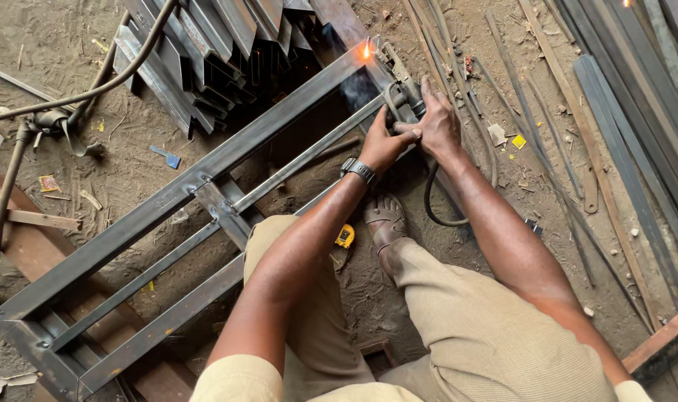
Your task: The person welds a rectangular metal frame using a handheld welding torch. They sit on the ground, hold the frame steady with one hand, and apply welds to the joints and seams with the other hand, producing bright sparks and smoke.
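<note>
Two bare hands close together around a dark welding electrode holder [403, 95] near the top middle of the view: the left hand [384, 143], with a dark wristwatch [357, 170] on its wrist, curls its fingers around the lower part of the tool, while the right hand [437, 123] lies over the upper part with its fingers pressed together and pointing up along it. Most of the holder is hidden under the two hands, so its exact shape is hard to make out. A bright orange spark [366, 50] glows just beyond the tool, at the far corner of a long rectangular frame of grey steel tubes [168, 197], with thin smoke drifting below it. That frame lies slantwise on the dirt floor, and its near end is partly cut off at the lower left edge. A black cable [433, 201] loops down from under the right hand. Between the knees in khaki trousers, a brown sandalled foot [386, 219] shows, and a small yellow tape measure [345, 237] lies just beside it, half covered by the left forearm. A stack of grey angle-iron pieces [220, 41] sits beyond the frame, and long thin steel strips [622, 126] lie at right, running out of view.
</note>
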